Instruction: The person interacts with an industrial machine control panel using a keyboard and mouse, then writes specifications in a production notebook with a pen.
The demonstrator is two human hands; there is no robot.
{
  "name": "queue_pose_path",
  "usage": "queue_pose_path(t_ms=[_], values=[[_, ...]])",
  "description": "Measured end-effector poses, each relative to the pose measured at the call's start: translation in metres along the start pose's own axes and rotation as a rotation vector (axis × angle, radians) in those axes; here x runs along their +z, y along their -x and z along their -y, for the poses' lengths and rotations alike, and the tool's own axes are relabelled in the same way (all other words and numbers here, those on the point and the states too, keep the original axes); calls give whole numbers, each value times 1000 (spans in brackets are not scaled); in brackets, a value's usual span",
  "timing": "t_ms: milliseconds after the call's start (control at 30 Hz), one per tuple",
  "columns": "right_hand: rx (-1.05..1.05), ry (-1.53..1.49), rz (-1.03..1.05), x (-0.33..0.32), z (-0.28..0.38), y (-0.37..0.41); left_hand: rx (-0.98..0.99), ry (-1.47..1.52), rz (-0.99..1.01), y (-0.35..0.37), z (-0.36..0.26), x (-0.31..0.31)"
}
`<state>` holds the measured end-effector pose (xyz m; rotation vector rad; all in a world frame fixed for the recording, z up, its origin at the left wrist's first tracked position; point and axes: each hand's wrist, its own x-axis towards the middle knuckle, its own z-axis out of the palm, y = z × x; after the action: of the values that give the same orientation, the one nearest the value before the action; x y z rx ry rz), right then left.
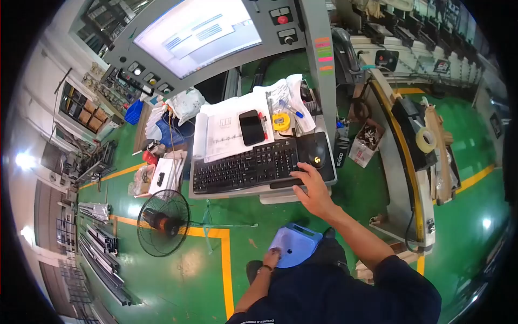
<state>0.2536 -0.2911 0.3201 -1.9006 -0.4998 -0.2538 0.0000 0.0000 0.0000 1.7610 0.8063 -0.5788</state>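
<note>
My right hand (313, 189) is open, its fingers spread at the right end of the black keyboard (243, 166). Just beyond those fingers lies a black mouse (313, 157) on a dark pad. Low down, my left hand (273, 257) has its fingers curled at the left edge of a blue plastic stool (295, 244), in front of my legs. Behind the keyboard, a black phone (251, 128) rests on an open paper notebook (221, 127). Beside the phone are a red pen (263, 125) and a yellow tape measure (280, 122).
A control panel with a lit screen (199, 38) and a red button (282, 20) stands above the desk. A black fan (163, 222) is on the green floor at left. To the right is a machine rail (404, 162) with a tape roll (426, 139).
</note>
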Motion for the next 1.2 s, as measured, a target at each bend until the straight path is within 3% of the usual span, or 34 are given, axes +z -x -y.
queue_pose_path(t_ms=[67,100,167,200,300,433,533,633,1000,1200], values=[[43,-1,3,15,21,10,133,-123,240,54,-32,2],[8,34,9,-11,-18,-29,188,-245,324,4,-89,46],[25,49,27,-6,-11,-30,200,-534,497,4,-109,41],[-2,93,24,-4,-12,-32,103,-524,566,-6,-118,37],[20,190,-35,4,-11,-36,234,-754,406,-35,-136,23],[67,297,-46,19,-7,-37,261,-1017,560,-104,-125,-5],[114,356,-99,33,-7,-41,436,-1193,655,-155,-118,-21],[154,414,-111,36,-1,-48,514,-1268,774,-192,-110,-10],[135,628,-14,49,1,-53,321,-1290,942,-250,-106,8],[198,545,-46,39,-1,-61,315,-1282,964,-260,-95,26]])
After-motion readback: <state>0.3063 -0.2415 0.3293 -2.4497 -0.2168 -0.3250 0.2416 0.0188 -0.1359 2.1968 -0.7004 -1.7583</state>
